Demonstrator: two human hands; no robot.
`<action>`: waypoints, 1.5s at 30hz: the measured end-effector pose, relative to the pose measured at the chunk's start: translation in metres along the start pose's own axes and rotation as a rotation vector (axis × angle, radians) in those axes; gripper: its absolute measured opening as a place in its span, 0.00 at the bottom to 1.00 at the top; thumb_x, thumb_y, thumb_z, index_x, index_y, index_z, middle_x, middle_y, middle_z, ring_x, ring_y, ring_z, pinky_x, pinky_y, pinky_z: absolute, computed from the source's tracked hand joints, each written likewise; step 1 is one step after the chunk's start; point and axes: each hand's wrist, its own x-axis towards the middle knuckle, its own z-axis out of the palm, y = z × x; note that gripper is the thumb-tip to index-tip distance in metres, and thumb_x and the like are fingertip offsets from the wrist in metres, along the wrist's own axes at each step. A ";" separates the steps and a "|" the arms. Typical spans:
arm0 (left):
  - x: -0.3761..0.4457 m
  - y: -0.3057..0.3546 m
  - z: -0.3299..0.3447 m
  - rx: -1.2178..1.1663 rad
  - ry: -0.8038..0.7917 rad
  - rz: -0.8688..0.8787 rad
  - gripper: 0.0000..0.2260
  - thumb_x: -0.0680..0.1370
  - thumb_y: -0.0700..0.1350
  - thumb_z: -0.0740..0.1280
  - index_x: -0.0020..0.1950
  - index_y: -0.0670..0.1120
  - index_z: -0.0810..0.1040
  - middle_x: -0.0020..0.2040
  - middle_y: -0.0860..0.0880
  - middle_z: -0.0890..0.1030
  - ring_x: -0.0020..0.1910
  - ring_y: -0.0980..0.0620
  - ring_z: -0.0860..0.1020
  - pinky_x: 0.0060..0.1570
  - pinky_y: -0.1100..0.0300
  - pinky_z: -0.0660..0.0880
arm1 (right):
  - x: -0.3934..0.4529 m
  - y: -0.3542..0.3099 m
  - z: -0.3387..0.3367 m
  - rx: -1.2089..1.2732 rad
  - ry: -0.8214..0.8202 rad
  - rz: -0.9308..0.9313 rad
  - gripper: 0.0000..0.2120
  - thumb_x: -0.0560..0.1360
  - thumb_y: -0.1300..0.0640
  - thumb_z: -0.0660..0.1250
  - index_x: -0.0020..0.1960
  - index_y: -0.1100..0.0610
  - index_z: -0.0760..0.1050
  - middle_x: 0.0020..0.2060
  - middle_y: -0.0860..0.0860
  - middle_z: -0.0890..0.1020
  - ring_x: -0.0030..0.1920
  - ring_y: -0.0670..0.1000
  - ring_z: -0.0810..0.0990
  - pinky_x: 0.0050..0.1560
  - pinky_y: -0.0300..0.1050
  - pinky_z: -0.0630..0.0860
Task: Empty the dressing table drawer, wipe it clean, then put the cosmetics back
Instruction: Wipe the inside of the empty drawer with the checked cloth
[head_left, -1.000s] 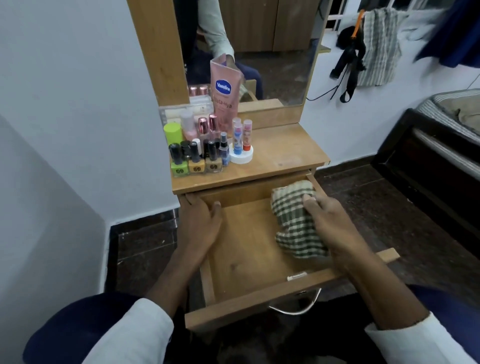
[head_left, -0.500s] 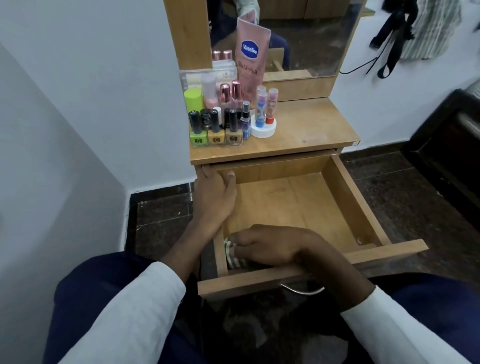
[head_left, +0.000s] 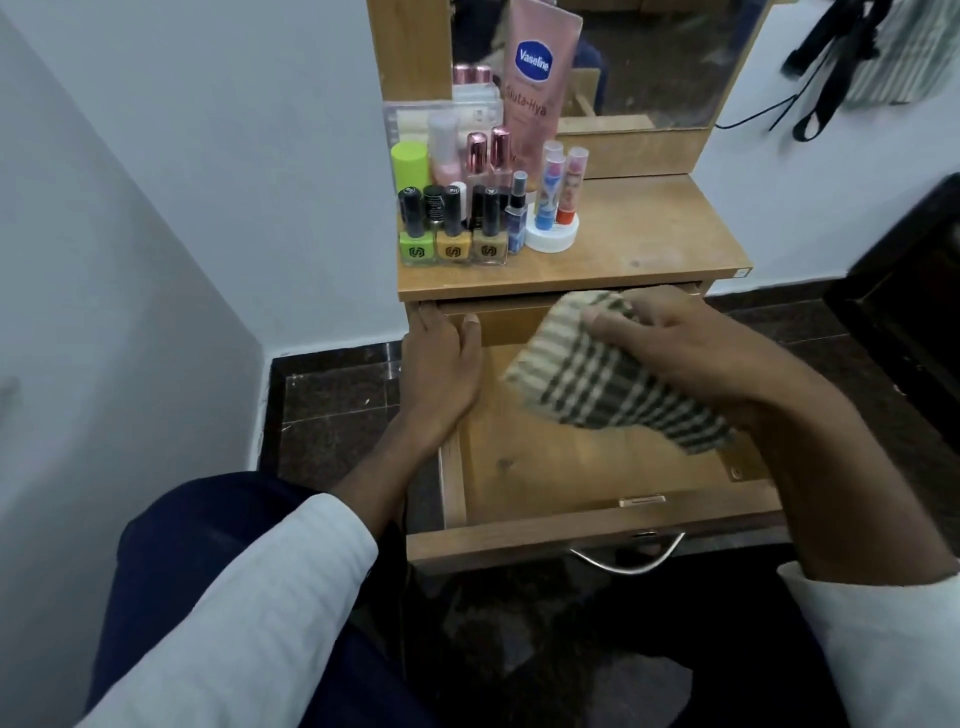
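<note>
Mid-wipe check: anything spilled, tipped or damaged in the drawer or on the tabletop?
Nothing stands out. The cosmetics stand upright in a cluster at the tabletop's back left. The drawer sits open and level, the right hand holds the checked cloth inside it, and the left hand rests on its left side.

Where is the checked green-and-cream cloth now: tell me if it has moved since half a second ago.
Yes. The checked green-and-cream cloth, gripped by the right hand, went from the wooden drawer's front-left corner to its back.

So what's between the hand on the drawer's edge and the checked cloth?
Only bare wooden drawer floor lies between the left hand and the green-and-cream checked cloth that the right hand holds, as the head view shows.
</note>
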 end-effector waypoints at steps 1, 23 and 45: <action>-0.001 0.006 -0.004 0.011 0.006 0.030 0.20 0.87 0.51 0.59 0.68 0.35 0.72 0.62 0.37 0.77 0.62 0.39 0.77 0.61 0.44 0.76 | 0.003 0.007 -0.002 -0.153 0.057 -0.002 0.16 0.81 0.40 0.65 0.55 0.53 0.77 0.46 0.50 0.84 0.46 0.52 0.84 0.47 0.50 0.81; 0.001 0.008 -0.006 0.094 -0.007 0.084 0.29 0.83 0.60 0.58 0.71 0.37 0.70 0.70 0.36 0.72 0.67 0.38 0.75 0.67 0.40 0.75 | 0.010 0.070 0.044 0.656 0.165 0.110 0.16 0.85 0.51 0.64 0.71 0.53 0.76 0.53 0.53 0.89 0.53 0.56 0.88 0.59 0.60 0.84; 0.001 0.002 0.004 0.316 -0.061 0.189 0.32 0.82 0.60 0.64 0.78 0.41 0.64 0.77 0.37 0.60 0.74 0.35 0.67 0.68 0.44 0.74 | 0.101 0.085 -0.058 -0.772 0.317 -0.332 0.28 0.83 0.32 0.47 0.81 0.36 0.61 0.84 0.51 0.58 0.84 0.59 0.52 0.79 0.64 0.53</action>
